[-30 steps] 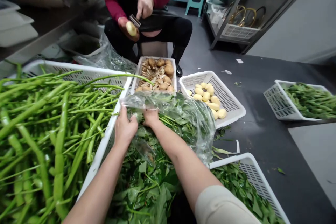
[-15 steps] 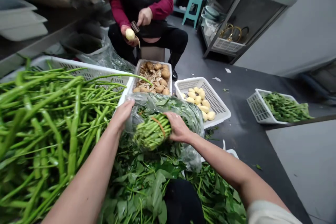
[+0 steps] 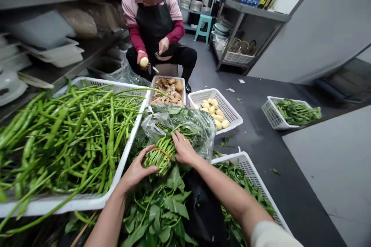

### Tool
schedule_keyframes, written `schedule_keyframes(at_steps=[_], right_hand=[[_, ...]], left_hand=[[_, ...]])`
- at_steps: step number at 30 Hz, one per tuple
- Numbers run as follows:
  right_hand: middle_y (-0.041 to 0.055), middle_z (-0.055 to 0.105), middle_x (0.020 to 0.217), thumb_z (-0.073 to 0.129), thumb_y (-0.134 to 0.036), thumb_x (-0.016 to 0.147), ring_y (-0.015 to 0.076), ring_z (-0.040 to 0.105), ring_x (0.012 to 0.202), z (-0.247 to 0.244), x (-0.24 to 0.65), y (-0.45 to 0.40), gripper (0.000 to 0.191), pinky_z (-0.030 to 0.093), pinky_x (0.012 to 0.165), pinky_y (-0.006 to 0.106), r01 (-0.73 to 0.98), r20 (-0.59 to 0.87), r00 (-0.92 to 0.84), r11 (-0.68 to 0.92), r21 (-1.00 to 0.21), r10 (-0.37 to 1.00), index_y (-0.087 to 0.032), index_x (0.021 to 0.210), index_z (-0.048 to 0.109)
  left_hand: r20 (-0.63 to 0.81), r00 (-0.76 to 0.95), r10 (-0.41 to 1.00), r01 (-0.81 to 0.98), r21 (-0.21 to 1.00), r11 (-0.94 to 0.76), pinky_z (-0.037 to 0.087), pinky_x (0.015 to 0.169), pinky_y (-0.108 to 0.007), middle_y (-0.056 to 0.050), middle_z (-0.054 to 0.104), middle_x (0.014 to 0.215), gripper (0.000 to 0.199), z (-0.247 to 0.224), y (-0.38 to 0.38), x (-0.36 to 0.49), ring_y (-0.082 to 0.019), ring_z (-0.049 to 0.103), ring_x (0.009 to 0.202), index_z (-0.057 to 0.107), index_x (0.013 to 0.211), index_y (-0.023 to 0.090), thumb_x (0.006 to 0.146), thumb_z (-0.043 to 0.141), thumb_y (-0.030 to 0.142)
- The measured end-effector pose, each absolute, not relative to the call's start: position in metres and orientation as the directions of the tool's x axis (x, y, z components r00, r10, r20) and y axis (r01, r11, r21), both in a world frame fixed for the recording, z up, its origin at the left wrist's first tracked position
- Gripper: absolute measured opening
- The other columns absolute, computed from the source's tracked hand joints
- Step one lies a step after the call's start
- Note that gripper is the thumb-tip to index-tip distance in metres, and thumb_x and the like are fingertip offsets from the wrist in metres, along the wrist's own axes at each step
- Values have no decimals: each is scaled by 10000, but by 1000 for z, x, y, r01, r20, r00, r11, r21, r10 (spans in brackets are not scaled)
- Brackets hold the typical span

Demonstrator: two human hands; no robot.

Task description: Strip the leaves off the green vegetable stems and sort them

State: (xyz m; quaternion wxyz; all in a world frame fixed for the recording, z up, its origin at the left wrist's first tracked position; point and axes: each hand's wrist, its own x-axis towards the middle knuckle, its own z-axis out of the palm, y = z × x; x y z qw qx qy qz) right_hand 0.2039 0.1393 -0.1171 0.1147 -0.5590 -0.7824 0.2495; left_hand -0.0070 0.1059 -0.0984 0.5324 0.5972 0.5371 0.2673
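In the head view, the left hand (image 3: 138,169) curves round the near end of the banded bundle of greens (image 3: 159,158), thumb and fingers parted with the stems between them, while the right hand (image 3: 184,148) lies with bent fingers against its other side. The bundle sits at the mouth of the clear plastic bag (image 3: 199,125), above loose leaves (image 3: 158,212) and right of the large white basket (image 3: 127,148).

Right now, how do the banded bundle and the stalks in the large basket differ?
The bundle is cinched by an orange band; the stalks lie loose. The left hand and right hand hold the bundle; the stalks lie in a white basket. Both are green.
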Motion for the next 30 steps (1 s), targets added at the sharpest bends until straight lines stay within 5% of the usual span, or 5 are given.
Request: schedule_keyframes(at_steps=[5,12,20,26,30], right_hand=[[100,532,1110,603,-248,720,233,513,1038,-103,182,76,461,430,913,367,677,-62,-37,-21,-736,997,-185,1164,498],[120,495,1135,707,-313,631,262,460,1054,-87,174,58,666,413,883,394,756,-89,-258,144,-639,962,-153,1225,451],[40,537,873,622,-215,617,203,493,811,-105,173,45,305,435,719,320,775,68,-47,79,-627,997,-188,893,494],[32,550,713,462,-31,645,191,497,732,-105,167,46,189,398,673,285,850,260,-18,152,-504,965,-199,729,483],[30,567,722,486,-80,713,185,507,718,-97,153,43,128,399,657,274,810,281,-85,231,-539,956,-202,749,501]], left_hand=[[-247,303,921,302,941,153,411,987,-383,-121,573,1216,717,-103,96,0,-269,519,1160,473,1174,180,555,748,417],[-250,125,960,276,938,208,449,903,-395,-43,597,954,527,-115,87,6,-256,580,976,498,896,197,483,762,390],[-240,504,830,153,970,188,435,896,-348,-75,567,1156,586,-95,93,-1,-227,558,1012,509,1116,218,582,728,320],[-134,333,933,286,958,35,445,622,-263,38,507,651,282,-101,104,25,-141,511,626,470,670,197,577,655,389],[58,14,998,433,900,-59,438,610,-272,25,475,613,270,-102,90,30,-152,492,615,445,564,211,618,569,444]])
